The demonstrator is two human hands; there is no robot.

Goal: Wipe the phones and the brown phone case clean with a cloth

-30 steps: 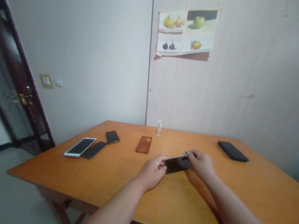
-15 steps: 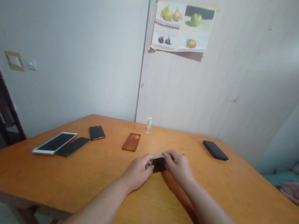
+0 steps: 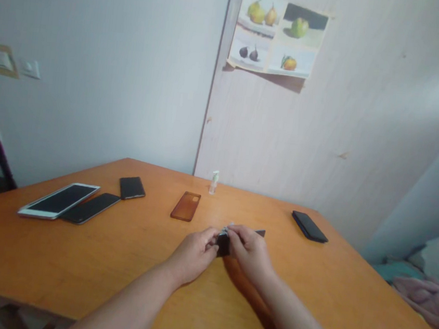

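Closer in than the brown phone case and to its right, the left hand is clamped on one end of a phone, while the right hand pinches a pale scrap at the phone's edge. Left of the case lie a black phone, a white tablet and a dark phone. Well right of it is a flat black thing. Just beyond it stands a small bottle.

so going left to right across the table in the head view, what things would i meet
White tablet, long dark phone, shorter dark slab, amber phone case, pump bottle, held dark phone, black flat case.
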